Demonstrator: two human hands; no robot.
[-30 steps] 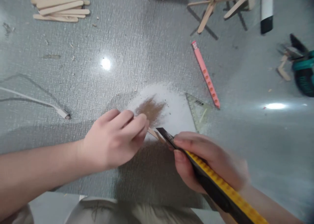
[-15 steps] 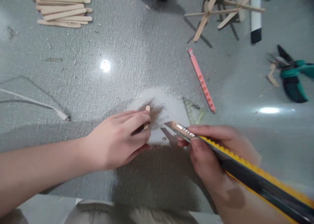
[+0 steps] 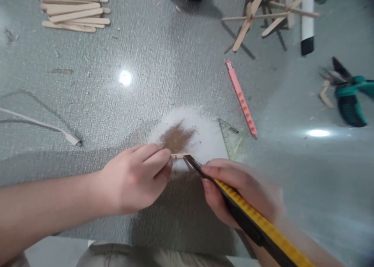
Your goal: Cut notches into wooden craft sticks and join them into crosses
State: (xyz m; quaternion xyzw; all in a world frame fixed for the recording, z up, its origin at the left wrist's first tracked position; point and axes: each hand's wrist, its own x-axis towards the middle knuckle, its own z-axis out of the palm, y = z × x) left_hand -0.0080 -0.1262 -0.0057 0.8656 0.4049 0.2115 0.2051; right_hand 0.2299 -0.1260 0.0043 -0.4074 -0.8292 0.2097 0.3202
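Between the thumb and fingers of my left hand (image 3: 140,181) is a short piece of wooden craft stick (image 3: 179,156), its free end pointing right. My right hand (image 3: 242,189) grips a yellow and black utility knife (image 3: 248,208). The knife's blade (image 3: 190,161) meets the stick near its free end. Beneath them lies a white patch (image 3: 204,138) on the table, with a brown smudge (image 3: 178,136) in its middle. A clear set square (image 3: 233,138) lies beside the patch, in front of my right hand.
Craft sticks (image 3: 73,9) are piled at the far left. A pink pencil (image 3: 242,99) lies right of centre. A stick structure (image 3: 263,15) stands at the back right, by a white and black tool (image 3: 307,29). Green-handled pliers (image 3: 349,91) lie far right, a white cable (image 3: 43,124) left.
My left hand has turned the stick from pointing away to lying sideways and drawn it nearer. My right hand has moved left, bringing the knife blade onto the stick.
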